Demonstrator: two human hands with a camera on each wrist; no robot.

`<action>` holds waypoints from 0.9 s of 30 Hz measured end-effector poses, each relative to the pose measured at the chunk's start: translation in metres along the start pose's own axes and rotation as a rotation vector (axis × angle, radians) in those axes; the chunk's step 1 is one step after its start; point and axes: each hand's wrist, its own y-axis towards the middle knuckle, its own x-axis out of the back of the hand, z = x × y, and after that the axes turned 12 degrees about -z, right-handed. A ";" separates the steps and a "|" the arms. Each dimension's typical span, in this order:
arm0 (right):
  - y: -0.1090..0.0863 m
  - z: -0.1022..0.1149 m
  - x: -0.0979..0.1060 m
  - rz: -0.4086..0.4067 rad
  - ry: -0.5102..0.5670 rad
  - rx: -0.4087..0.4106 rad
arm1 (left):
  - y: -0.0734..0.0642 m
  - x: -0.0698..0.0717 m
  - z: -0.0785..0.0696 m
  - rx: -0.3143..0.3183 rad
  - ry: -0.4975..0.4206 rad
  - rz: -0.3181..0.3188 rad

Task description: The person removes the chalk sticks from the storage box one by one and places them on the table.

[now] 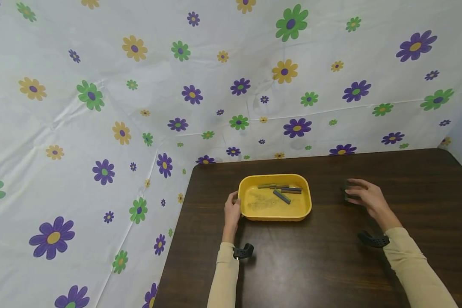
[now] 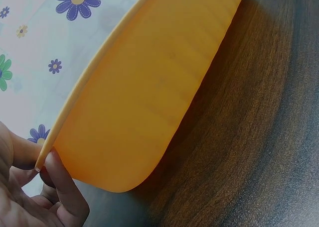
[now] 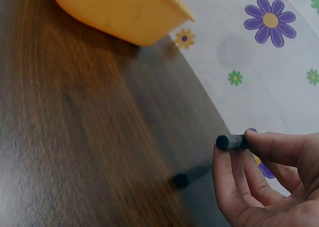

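Observation:
A yellow plastic tray (image 1: 275,218) stands on the dark table, with several chalk-like sticks (image 1: 282,196) lying inside. My left hand (image 1: 232,211) pinches the rim at its left end; the left wrist view shows the thumb and fingers on either side of that rim. Off to the tray's right, my right hand (image 1: 369,197) is above the table. Between its thumb and fingertips it holds a short dark chalk stick (image 3: 230,142), one round end showing. Just below lies what looks like a second dark stick (image 3: 192,176) on the table, partly hidden behind the fingers.
The dark wood table (image 1: 292,265) meets a white flowered cloth (image 1: 215,85) hanging behind it and along its left side. Dark smudges mark the tray's floor. Each wrist wears a black band (image 1: 373,239).

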 end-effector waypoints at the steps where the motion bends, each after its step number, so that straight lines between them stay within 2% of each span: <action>1: 0.000 -0.001 0.001 -0.009 -0.014 0.003 | 0.000 0.000 0.000 0.001 0.000 -0.002; 14: -0.003 -0.011 0.005 -0.084 -0.165 0.057 | -0.001 0.001 0.000 -0.007 -0.007 0.000; 21: -0.001 -0.015 0.004 -0.144 -0.209 0.075 | 0.000 0.000 -0.001 -0.007 -0.010 -0.002; 27: 0.000 -0.016 -0.001 -0.191 -0.338 0.109 | 0.000 -0.001 0.001 -0.010 -0.006 -0.008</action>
